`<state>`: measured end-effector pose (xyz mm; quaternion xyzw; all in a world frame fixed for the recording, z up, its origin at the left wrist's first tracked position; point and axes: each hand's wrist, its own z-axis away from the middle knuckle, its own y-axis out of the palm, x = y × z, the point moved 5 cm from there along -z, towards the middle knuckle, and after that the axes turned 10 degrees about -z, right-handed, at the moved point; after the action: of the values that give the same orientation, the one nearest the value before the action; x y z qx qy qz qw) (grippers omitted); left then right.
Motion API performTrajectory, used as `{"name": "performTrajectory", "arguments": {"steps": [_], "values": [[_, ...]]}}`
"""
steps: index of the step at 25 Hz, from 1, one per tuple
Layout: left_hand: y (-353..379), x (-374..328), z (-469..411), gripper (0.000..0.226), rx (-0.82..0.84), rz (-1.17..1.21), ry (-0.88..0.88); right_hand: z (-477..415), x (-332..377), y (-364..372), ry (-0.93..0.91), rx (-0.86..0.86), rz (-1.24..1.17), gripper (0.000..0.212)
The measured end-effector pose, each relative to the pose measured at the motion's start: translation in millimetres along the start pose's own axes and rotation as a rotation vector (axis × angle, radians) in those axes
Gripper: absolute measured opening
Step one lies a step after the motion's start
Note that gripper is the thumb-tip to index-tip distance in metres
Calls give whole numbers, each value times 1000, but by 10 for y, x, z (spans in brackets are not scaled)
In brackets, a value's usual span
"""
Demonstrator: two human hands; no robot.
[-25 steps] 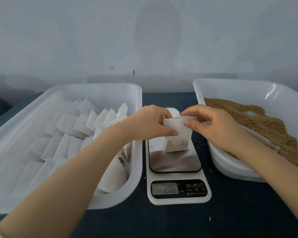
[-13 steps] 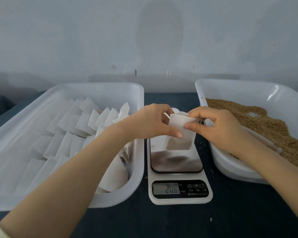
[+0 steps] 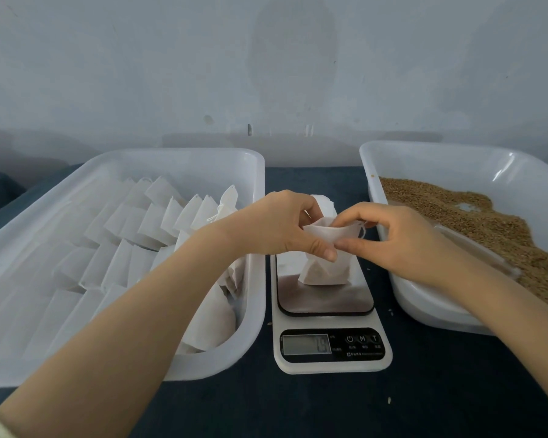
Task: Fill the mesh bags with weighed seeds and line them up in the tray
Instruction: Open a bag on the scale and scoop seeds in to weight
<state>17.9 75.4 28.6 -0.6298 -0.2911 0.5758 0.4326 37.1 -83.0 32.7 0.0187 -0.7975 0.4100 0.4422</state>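
A small white mesh bag point(image 3: 325, 267) with seeds in its bottom hangs just over the steel platform of the kitchen scale point(image 3: 326, 298). My left hand point(image 3: 276, 226) pinches the bag's top left edge. My right hand point(image 3: 399, 238) pinches its top right edge, where a drawstring loop sticks out. The scale's display point(image 3: 307, 344) shows digits too faint to read. To the left, the white tray point(image 3: 253, 172) holds several rows of white bags. At the right, another white tray point(image 3: 424, 153) holds brown seeds point(image 3: 475, 213).
All of it stands on a dark blue table point(image 3: 329, 406) against a pale wall. A clear plastic scoop point(image 3: 475, 248) lies in the seed tray under my right forearm. More white bags point(image 3: 328, 203) lie behind the scale. A few stray seeds lie near the scale.
Both hands have drawn the bag's mouth narrower and bunched it. The scale's reading has changed from 20.6 to a lower, blurred figure.
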Motion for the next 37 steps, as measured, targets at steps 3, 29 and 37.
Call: {"name": "performTrajectory", "arguments": {"steps": [3,29,37], "values": [[5,2,-1,45,-3,-3,-7,5,12,2,-14,-3,-28,16],[24,11,-18,34,-24,-40,14,230,-793,-939,604,-136,729,53],[43,31,-43,36,-38,-18,25,591,-1005,-1174,809,-57,540,17]]}}
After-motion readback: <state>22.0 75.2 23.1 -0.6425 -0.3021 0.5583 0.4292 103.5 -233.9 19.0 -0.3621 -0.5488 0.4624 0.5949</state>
